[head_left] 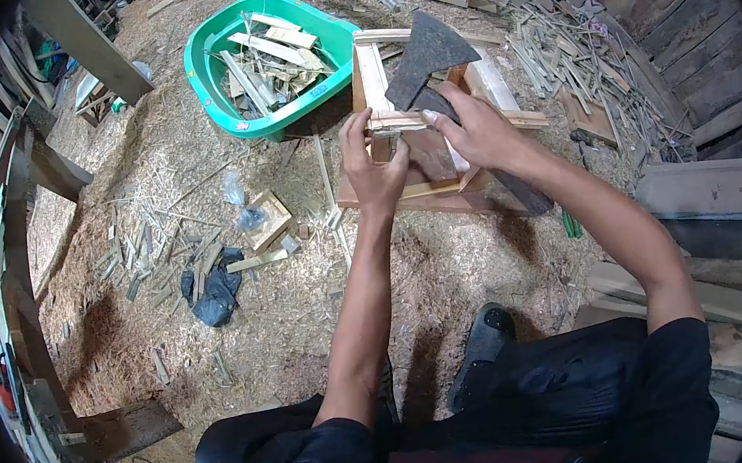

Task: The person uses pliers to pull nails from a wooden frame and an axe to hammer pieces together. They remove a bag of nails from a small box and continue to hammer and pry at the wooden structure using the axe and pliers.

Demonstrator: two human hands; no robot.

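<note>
My right hand is closed around the dark handle of an axe, close to its head. The broad blade points up and away from me, and the handle slants down to the right. My left hand grips a light wooden strip, fingers and thumb on its left end. This strip lies across the wooden frame, just beneath the axe head. The frame rests on a reddish-brown board on the ground. My hands and the axe hide part of the frame.
Behind the frame, a green plastic tub holds wood offcuts. Scrap strips pile up at the right, near a plank wall. On the shavings-covered floor lie a black plastic bag and a small wooden block. Stacked boards stand at my right.
</note>
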